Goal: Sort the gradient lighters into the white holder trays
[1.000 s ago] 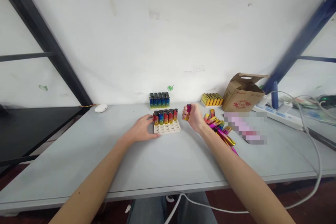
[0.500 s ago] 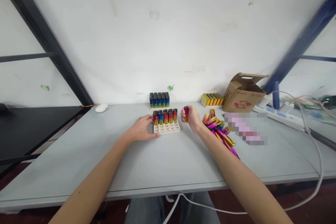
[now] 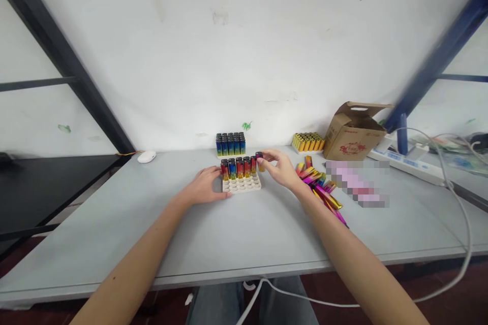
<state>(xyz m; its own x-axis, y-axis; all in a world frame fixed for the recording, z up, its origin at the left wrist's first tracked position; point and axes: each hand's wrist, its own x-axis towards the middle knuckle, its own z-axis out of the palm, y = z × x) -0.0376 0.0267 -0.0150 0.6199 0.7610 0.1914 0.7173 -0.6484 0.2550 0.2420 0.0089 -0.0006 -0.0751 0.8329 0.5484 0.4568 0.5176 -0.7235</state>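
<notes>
Purple-and-yellow lighter (image 3: 260, 161) pinched in my right fingers (image 3: 271, 156) at the tray's edge.
My left fingers (image 3: 220, 181) spread around the white tray (image 3: 242, 186), hand low on the bench (image 3: 229, 236).

Faded blue-grey jeans (image 3: 218, 305); left hand (image 3: 204, 186), right hand (image 3: 281, 168) bare; small mole (image 3: 113, 278) on left forearm (image 3: 147, 244).
</notes>
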